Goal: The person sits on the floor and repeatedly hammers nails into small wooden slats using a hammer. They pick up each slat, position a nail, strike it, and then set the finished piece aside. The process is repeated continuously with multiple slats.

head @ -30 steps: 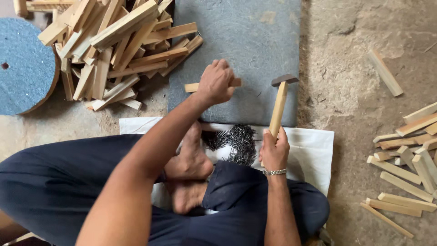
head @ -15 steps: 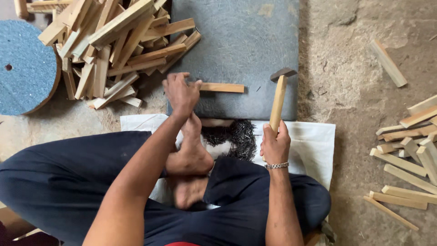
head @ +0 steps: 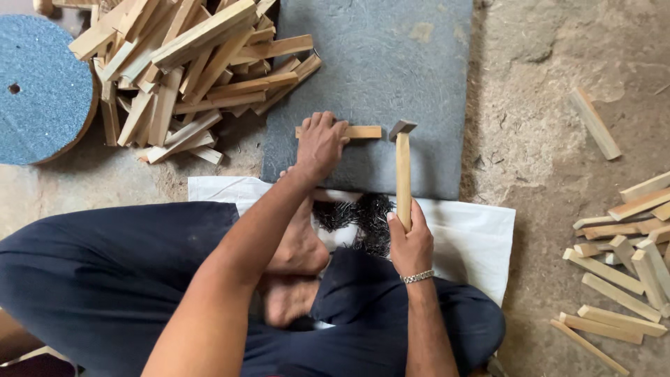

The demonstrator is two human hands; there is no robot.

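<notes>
The strip of wood (head: 356,132) lies flat on the grey slab (head: 419,63), near the slab's front edge, running left to right; my left hand (head: 319,143) is pressed down over its left end, fingers spread across it and palm on the slab, so only the right part of the strip shows; my right hand (head: 410,241) is closed around the lower part of the hammer (head: 403,171) handle, thumb along the side; the handle points away from me and the metal head sits just beside the strip's right end, whether touching it I cannot tell.

Between my hands, at the slab's near edge, is a dark heap of small nails (head: 363,216) on a white cloth (head: 474,237) spread under my crossed legs; my bare feet (head: 296,265) are tucked in front of me, dark trousers on either side; a metal bracelet (head: 418,277) sits on my right wrist.

Further out, on the left past the slab, is a big loose pile of cut strips (head: 188,63) lying every way; beyond that, a round blue disc (head: 42,87) with a small hole lies flat on the ground; on the right, on bare dirt floor (head: 551,105), one strip (head: 594,123) lies alone, and a smaller scatter of strips (head: 628,258) sits near my right knee.
</notes>
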